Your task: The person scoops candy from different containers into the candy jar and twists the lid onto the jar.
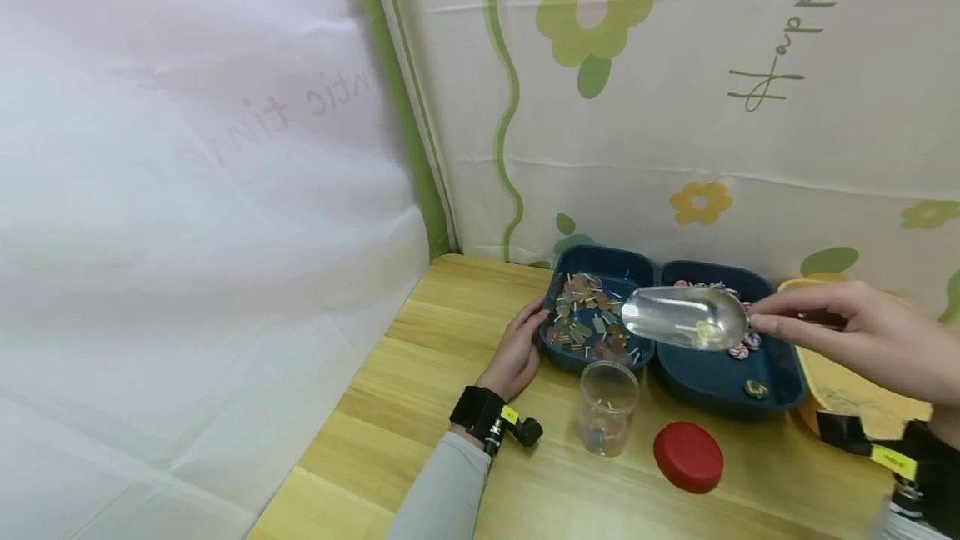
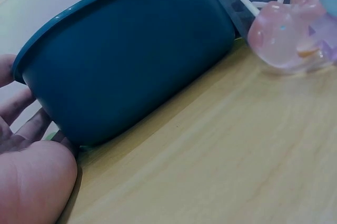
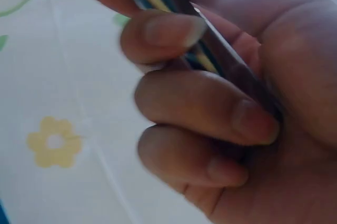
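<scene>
Holding shiny metal scoop (image 1: 686,317) by its handle in right hand (image 1: 862,340), fingers curled tight round the handle per right wrist view (image 3: 210,119); scoop hanging above the seam between the two dark blue plastic trays, with one pale lollipop sitting in the bowl

Bracing left-hand dark blue tray (image 1: 600,261) with left hand (image 1: 517,352), fingers straight-ish and pressing flat on its outer wall, gripping nothing; confirming in left wrist view, fingertips (image 2: 21,108) touching tray wall (image 2: 131,61)

Left tray carrying a heap of small stick candies (image 1: 588,319); right dark blue tray (image 1: 780,382) showing a few swirl candies. Clear plastic jar (image 1: 607,407) standing open just in front of the left tray, a few candies at the bottom; round red lid (image 1: 688,457) lying flat beside it on the wooden tabletop (image 1: 450,340)

Judging the step: carrying scoop load to the jar. Keeping scoop level, centring the lip over the jar mouth, tilting slowly, sticks likely catching on the rim. Jar looking light and unsupported, so avoiding knocking it with the scoop
</scene>
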A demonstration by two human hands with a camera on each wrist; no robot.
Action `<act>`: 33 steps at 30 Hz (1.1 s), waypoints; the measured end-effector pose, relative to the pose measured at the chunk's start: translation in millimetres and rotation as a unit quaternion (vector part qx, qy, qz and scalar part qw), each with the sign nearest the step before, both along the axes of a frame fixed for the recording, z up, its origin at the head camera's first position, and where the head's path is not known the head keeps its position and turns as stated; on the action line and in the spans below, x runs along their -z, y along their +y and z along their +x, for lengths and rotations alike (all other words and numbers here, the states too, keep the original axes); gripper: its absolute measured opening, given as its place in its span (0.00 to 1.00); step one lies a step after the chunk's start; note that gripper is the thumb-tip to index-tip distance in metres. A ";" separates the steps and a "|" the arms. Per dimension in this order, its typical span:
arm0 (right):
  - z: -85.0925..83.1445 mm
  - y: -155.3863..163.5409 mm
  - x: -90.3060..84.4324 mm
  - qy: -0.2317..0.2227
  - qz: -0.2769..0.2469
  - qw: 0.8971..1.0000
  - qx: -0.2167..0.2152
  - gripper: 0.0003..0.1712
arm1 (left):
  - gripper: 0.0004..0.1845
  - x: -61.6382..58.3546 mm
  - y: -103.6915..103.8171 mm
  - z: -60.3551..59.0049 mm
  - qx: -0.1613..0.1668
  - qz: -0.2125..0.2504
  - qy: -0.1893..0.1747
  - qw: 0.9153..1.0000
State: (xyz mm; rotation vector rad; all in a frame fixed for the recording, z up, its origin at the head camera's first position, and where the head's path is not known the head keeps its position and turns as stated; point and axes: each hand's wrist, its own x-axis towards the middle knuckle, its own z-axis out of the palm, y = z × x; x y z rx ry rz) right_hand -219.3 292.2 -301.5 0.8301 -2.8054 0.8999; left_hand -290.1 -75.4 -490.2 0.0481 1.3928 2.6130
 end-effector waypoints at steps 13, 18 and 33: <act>19.3 -9.4 0.3 -0.004 0.118 0.989 -0.092 0.10 | 0.24 -0.1 1.3 -0.7 -0.001 -0.001 0.002 1.000; 19.5 -8.1 0.3 -0.016 0.123 0.987 -0.098 0.10 | 0.23 -0.3 1.4 -0.4 -0.003 -0.002 0.000 1.000; 6.1 -27.7 -6.1 -0.010 0.144 0.989 0.008 0.10 | 0.24 0.2 0.6 1.2 0.000 -0.005 0.001 1.000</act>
